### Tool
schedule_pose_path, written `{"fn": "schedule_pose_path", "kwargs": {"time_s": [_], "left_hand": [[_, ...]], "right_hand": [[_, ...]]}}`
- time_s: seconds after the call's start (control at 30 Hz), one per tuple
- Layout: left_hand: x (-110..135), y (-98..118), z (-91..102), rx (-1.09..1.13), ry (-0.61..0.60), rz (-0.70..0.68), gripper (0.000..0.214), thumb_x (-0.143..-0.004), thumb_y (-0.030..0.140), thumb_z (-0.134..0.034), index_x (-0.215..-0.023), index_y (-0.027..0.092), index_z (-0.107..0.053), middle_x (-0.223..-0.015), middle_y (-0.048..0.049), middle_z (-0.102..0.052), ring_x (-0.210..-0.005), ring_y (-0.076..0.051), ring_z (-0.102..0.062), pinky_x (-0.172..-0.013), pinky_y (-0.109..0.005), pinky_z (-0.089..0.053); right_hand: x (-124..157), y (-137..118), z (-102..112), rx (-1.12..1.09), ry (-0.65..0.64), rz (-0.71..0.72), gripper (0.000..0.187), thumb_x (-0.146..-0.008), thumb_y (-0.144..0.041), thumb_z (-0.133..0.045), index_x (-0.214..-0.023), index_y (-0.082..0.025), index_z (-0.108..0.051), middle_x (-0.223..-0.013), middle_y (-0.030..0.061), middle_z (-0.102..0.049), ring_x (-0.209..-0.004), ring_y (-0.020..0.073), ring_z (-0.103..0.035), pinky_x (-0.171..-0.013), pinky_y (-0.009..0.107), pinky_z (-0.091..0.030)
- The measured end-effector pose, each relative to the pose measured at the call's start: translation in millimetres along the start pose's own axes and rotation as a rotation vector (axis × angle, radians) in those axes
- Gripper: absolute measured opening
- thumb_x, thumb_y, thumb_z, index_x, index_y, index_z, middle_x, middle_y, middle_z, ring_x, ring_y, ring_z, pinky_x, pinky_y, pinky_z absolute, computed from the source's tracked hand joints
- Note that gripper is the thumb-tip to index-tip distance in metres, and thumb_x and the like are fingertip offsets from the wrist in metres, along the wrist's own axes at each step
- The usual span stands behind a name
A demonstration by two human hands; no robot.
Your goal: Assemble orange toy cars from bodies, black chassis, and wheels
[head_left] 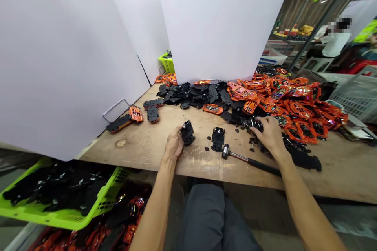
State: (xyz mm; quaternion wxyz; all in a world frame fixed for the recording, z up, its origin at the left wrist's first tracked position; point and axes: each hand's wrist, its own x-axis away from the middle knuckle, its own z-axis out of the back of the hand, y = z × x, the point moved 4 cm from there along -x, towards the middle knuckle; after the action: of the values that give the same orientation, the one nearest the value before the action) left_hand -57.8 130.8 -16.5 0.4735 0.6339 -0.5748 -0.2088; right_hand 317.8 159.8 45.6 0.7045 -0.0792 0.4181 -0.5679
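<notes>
My left hand [174,141] grips a black toy car chassis [187,132] by its left side, just above the wooden table. Right of it, a second black chassis [218,139] lies flat on the wood beside a wheel axle [208,143] with a small wheel at each end. A hammer [240,157] with a black handle rests in front of my right forearm. My right hand [268,131] is in the heap of axles and black parts [244,123], thumb and fingers bent together; what lies between the fingertips is too small to make out.
Orange toy car bodies [297,106] are heaped at the right, black chassis [200,94] at the back. Several cars [152,113] lie at the left. White panels [218,23] stand behind. A green crate [101,204] of black parts sits below left. A person [332,43] sits far right.
</notes>
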Motion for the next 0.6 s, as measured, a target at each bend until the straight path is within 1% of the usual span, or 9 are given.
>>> {"fn": "schedule_pose_path", "kwargs": {"time_s": [0.07, 0.17, 0.23, 0.3, 0.37, 0.43, 0.5, 0.53, 0.6], "left_hand": [[3, 1, 6.5, -0.013, -0.004, 0.035, 0.025, -0.083, 0.029, -0.078, -0.099, 0.012, -0.069, -0.085, -0.0074, -0.077, -0.067, -0.018, -0.074, -0.063, -0.029, -0.061], [10, 2, 12.6, -0.046, 0.01, 0.053, 0.023, -0.086, 0.028, -0.078, -0.101, 0.014, -0.066, -0.091, -0.0078, -0.078, -0.072, -0.018, -0.076, -0.066, -0.03, -0.063], [17, 2, 16.9, -0.068, 0.01, 0.056, 0.026, -0.087, 0.03, -0.079, -0.103, 0.014, -0.066, -0.093, -0.0078, -0.079, -0.074, -0.018, -0.077, -0.067, -0.029, -0.063], [26, 2, 21.7, -0.091, -0.006, 0.066, 0.033, -0.083, 0.03, -0.084, -0.105, 0.014, -0.065, -0.097, -0.0097, -0.079, -0.077, -0.019, -0.078, -0.069, -0.03, -0.063], [35, 2, 25.3, -0.122, -0.028, 0.073, 0.045, -0.075, 0.029, -0.091, -0.108, 0.015, -0.064, -0.099, -0.01, -0.079, -0.077, -0.02, -0.078, -0.068, -0.031, -0.063], [39, 5, 24.9, -0.163, -0.051, 0.074, 0.057, -0.066, 0.027, -0.097, -0.109, 0.017, -0.062, -0.096, -0.0078, -0.079, -0.073, -0.02, -0.077, -0.062, -0.029, -0.061], [39, 11, 17.9, -0.213, -0.11, 0.093, 0.061, -0.057, 0.022, -0.1, -0.105, 0.016, -0.063, -0.088, -0.0066, -0.079, -0.067, -0.02, -0.075, -0.058, -0.028, -0.059], [38, 15, 10.5, -0.258, -0.198, 0.119, 0.06, -0.055, 0.02, -0.101, -0.102, 0.015, -0.064, -0.086, -0.0065, -0.079, -0.066, -0.02, -0.075, -0.059, -0.027, -0.058], [35, 20, -9.1, -0.376, -0.486, 0.212, 0.058, -0.053, 0.016, -0.1, -0.101, 0.014, -0.067, -0.085, -0.0062, -0.079, -0.07, -0.019, -0.075, -0.063, -0.027, -0.058]], "right_hand": [[9, -22, -13, 0.063, -0.072, 0.134, 0.041, -0.093, -0.053, -0.067, -0.115, -0.019, -0.072, -0.114, 0.0178, -0.066, -0.115, 0.0377, -0.058, -0.103, 0.057, -0.045], [33, -77, -63, 0.025, -0.407, 0.384, 0.05, -0.092, -0.051, -0.073, -0.133, -0.024, -0.064, -0.136, 0.0156, -0.064, -0.128, 0.0356, -0.055, -0.108, 0.053, -0.046], [47, -103, -93, 0.04, -0.535, 0.459, 0.049, -0.091, -0.045, -0.076, -0.135, -0.025, -0.063, -0.138, 0.0149, -0.064, -0.133, 0.0361, -0.053, -0.111, 0.057, -0.042], [54, -115, -108, 0.03, -0.564, 0.461, 0.041, -0.092, -0.036, -0.075, -0.13, -0.022, -0.065, -0.129, 0.0149, -0.069, -0.129, 0.0362, -0.057, -0.111, 0.061, -0.042], [51, -117, -109, -0.076, -0.51, 0.416, 0.038, -0.093, -0.031, -0.072, -0.13, -0.021, -0.064, -0.125, 0.0146, -0.071, -0.124, 0.0348, -0.061, -0.11, 0.061, -0.044], [43, -116, -100, -0.268, -0.418, 0.333, 0.044, -0.094, -0.032, -0.07, -0.136, -0.023, -0.06, -0.131, 0.0135, -0.068, -0.123, 0.0317, -0.064, -0.11, 0.055, -0.049], [34, -118, -90, -0.462, -0.4, 0.269, 0.051, -0.094, -0.034, -0.071, -0.141, -0.026, -0.055, -0.139, 0.011, -0.064, -0.127, 0.0281, -0.064, -0.111, 0.049, -0.051], [32, -123, -87, -0.525, -0.44, 0.268, 0.054, -0.093, -0.034, -0.072, -0.143, -0.027, -0.053, -0.141, 0.0097, -0.063, -0.129, 0.027, -0.062, -0.112, 0.047, -0.051], [33, -135, -86, -0.582, -0.586, 0.325, 0.058, -0.093, -0.032, -0.073, -0.146, -0.029, -0.051, -0.144, 0.0079, -0.061, -0.133, 0.0261, -0.06, -0.116, 0.047, -0.048]]}}
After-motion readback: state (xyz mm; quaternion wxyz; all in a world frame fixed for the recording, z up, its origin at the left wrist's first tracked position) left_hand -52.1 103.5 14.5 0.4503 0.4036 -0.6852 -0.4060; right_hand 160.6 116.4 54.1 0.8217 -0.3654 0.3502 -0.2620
